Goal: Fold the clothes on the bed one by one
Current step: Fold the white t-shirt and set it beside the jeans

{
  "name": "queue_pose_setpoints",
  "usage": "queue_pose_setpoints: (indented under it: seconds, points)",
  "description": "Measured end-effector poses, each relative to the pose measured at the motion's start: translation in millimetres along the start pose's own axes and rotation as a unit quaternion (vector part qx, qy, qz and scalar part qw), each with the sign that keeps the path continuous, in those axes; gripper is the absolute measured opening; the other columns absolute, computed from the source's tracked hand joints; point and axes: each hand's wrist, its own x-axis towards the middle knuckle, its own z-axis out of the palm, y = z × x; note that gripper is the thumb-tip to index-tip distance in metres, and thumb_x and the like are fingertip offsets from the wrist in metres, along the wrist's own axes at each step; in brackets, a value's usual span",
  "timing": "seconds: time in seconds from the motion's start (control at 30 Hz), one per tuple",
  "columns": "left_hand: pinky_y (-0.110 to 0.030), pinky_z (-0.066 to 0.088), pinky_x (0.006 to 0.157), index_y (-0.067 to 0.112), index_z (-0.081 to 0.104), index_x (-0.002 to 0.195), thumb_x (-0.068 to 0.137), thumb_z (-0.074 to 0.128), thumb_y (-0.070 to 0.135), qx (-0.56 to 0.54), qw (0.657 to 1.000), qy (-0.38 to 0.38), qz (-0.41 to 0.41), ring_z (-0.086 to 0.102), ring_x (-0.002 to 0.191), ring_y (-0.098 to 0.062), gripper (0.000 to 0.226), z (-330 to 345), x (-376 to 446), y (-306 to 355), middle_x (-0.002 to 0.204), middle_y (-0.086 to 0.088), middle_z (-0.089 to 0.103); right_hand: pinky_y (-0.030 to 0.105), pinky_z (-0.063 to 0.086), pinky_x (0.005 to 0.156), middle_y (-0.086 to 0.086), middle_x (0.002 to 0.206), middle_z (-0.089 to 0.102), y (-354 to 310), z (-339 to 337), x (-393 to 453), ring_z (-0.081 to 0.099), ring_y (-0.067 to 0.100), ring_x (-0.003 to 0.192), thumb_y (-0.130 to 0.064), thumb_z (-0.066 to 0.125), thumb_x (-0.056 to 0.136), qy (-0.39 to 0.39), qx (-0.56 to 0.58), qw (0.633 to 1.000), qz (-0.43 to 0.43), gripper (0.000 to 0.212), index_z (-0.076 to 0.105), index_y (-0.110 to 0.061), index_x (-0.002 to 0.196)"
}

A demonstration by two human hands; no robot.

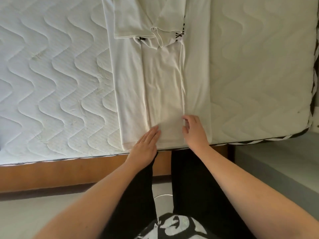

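Here, taking the mattress edge (172, 147) nearest the person as the landmark:

Shirt: the white shirt (164, 87) lies on the mattress (51, 75), its hem at that near edge and its sleeves folded in at the far end.
Long axis: it runs straight away from the near edge, so the garment is a narrow strip, both sides folded toward the middle.
Which way from the hands: the whole length stretches ahead of both hands; only the hem end is under them.
Left hand: the left hand (146, 142) lies flat, fingers straight, on the hem end just inside the near edge, grasping nothing.
Right hand: the right hand (194, 130) is a little farther from the near edge, fingers bent at the folded side edge; whether it pinches the cloth I cannot tell.
Nearer hand: both are at the hem, about equally placed.
Likely next move: probably lifting the hem and carrying it away from the near edge toward the sleeves.
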Motion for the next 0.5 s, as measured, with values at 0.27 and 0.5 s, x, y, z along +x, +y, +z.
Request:
queue_pose_setpoints:
  seconds: [0.27, 0.5]
  points:
    - [-0.044, 0.04, 0.111, 0.014, 0.052, 0.139, 0.1, 0.053, 0.014, -0.117, 0.989, 0.04, -0.078, 0.049, 0.13, -0.025, 0.039, -40, -22, -6, 0.142, -0.009, 0.049, 0.032, 0.043, 0.098, 0.004, 0.126, 0.054, 28, -18, -29, 0.053, 0.019, 0.115, -0.021, 0.059, 0.096, 0.131, -0.046, 0.988, 0.065, 0.037, 0.052, -0.017, 0.132]
    - [-0.047, 0.037, 0.1, 0.016, 0.049, 0.123, 0.093, 0.058, 0.05, -0.137, 0.865, 0.131, -0.465, 0.047, 0.118, -0.03, 0.047, -47, 0, -34, 0.124, -0.007, 0.051, 0.032, 0.043, 0.078, 0.007, 0.112, 0.063, 57, -20, -8, 0.054, 0.019, 0.092, -0.042, 0.071, 0.085, 0.058, 0.072, 0.959, 0.269, 0.05, 0.059, -0.01, 0.121]
